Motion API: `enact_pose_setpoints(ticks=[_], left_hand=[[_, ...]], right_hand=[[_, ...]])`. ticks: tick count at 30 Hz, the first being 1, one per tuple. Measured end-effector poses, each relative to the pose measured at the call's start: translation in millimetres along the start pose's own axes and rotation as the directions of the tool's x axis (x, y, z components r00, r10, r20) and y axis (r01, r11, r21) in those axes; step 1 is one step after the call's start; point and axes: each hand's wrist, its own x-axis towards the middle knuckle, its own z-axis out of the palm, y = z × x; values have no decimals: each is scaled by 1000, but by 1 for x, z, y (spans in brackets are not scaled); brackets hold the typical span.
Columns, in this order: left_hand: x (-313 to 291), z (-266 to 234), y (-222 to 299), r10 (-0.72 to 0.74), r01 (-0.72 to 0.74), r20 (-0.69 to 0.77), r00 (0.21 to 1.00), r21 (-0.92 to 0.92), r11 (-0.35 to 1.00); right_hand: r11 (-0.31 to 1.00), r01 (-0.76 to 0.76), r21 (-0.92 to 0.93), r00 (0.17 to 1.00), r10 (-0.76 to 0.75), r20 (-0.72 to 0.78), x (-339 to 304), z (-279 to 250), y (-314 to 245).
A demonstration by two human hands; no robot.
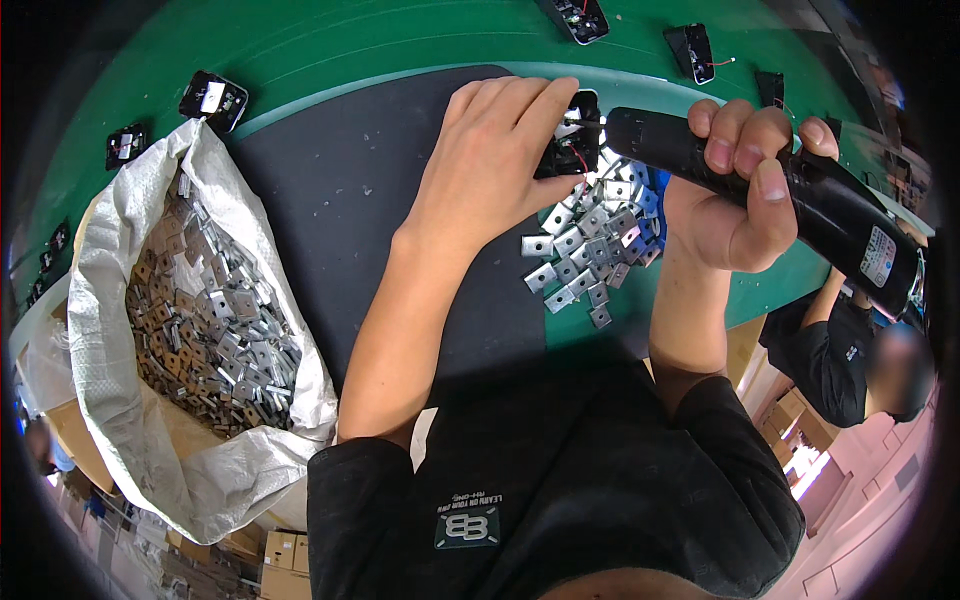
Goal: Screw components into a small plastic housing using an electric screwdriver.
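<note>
My left hand [485, 155] is closed around a small black plastic housing [562, 158], whose near side shows a red wire and a pale part inside. Wrapped round a black electric screwdriver [655, 140] is my right hand [740, 190], its fingers over the top of the body. The tool lies almost level, its thin bit reaching left to the housing. Whether the bit touches a screw is too small to tell. Just below both hands, a heap of small square metal plates with holes [590, 250] lies on the table.
At left stands an open white woven sack [105, 370] full of similar metal plates. More black housings [213, 100] sit on the green table [340, 45] along its far side, several with wires. A dark mat [330, 230] lies under my left arm. Another person [830, 350] is at the right.
</note>
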Motion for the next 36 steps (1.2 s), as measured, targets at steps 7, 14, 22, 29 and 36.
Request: enact_pose_setpoints(ticks=[7,14,22,29,36], left_hand=[[1,1,-2,8,-9,-22,1000,-53,999],[1,0,-3,19,-22,-30,999,-80,997],[1,1,-6,28,-33,-40,999,-121,992],[1,2,-6,51,-58,-62,997,-122,991],[1,3,-4,34,-35,-16,999,-77,996]], right_hand=[[1000,1,-14,1000,-1,2,-2,6,-2],[999,0,-39,999,1,43,-3,7,-3],[1000,-7,-26,986,11,164,1,11,2],[1000,-5,26,981,0,192,-1,6,6],[996,81,39,984,-86,154,-1,1,15]])
